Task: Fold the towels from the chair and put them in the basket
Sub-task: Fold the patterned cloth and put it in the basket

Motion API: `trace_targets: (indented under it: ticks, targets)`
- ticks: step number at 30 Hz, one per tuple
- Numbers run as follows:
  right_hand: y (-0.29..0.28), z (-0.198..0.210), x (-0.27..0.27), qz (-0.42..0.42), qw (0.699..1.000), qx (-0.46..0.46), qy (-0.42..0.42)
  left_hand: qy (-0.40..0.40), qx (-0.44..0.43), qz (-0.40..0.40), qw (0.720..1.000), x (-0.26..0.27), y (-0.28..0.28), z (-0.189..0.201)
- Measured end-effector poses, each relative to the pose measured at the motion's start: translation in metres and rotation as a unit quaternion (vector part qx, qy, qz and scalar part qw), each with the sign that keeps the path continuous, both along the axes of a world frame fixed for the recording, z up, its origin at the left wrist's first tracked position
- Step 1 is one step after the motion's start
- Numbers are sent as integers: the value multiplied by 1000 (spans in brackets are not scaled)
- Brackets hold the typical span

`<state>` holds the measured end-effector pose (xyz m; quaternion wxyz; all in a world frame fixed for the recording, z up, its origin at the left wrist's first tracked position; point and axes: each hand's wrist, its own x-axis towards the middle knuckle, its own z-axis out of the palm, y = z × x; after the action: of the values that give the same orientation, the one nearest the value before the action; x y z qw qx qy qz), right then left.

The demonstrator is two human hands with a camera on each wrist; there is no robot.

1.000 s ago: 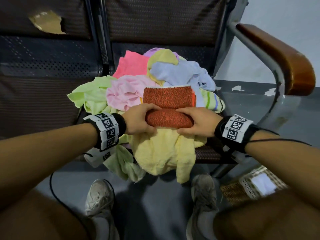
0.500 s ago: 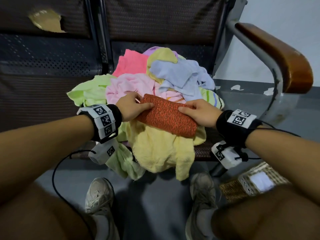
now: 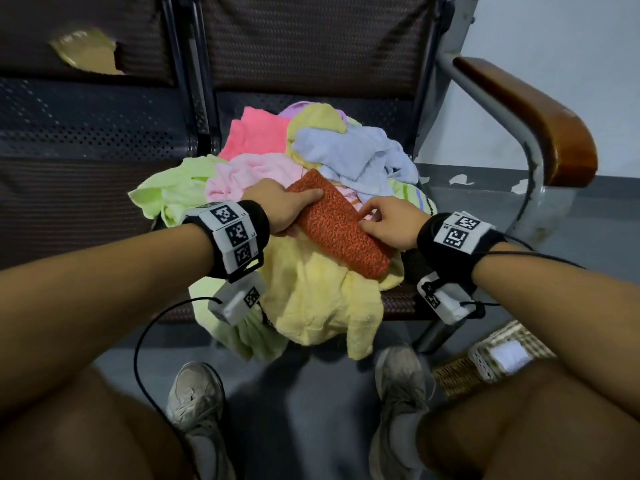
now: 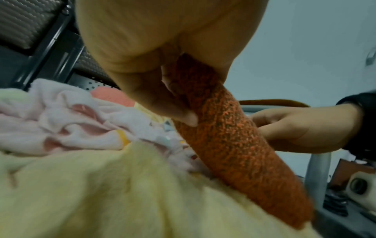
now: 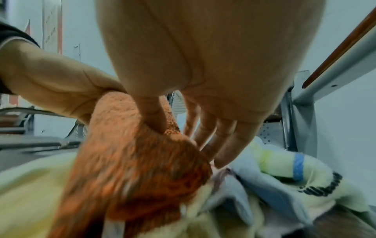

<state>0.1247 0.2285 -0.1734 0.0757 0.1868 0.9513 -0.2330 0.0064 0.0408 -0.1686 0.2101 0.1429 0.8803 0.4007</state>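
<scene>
While it lies folded atop the towel pile [image 3: 311, 299] on the chair [image 3: 398, 299], the orange towel [image 3: 337, 226] — soft, light, floppy — is gripped by the left hand [image 3: 280, 206]; right hand [image 3: 394, 225] pinches its edge. Best lifted by both ends.
</scene>
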Motion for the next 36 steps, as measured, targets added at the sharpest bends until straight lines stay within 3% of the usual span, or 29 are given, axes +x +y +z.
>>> trace_targets:
  ticks: [3,6,8,11,14,18,22,26,28,32,36]
  targets:
    - [-6,16,2,-17,992,-117,49,23,133,-30,990,7,7,16]
    - [-18,36,8,-63,938,-306,153,-19,249,-72,966,20,9,34]
    - [-24,48,14,-81,913,-356,181,-55,306,-91,946,28,9,46]
    - [-19,60,32,-86,904,-367,203,-126,357,-107,919,45,10,55]
    - [1,70,64,-96,881,-411,212,-179,304,-170,920,75,17,48]
    - [47,71,127,-112,874,-440,175,-220,243,-306,894,127,55,36]
    - [101,57,212,-228,847,-444,184,-322,223,-349,851,192,127,21]
    - [140,29,300,-368,806,-412,214,-326,111,-402,848,261,211,-4]
    - [154,3,341,-453,771,-392,216,-333,49,-420,843,298,250,-27]
    - [168,-64,407,-619,668,-366,191,-309,-92,-471,821,370,308,-87]
    - [173,-134,450,-702,613,-344,113,-273,-271,-544,746,422,343,-146]
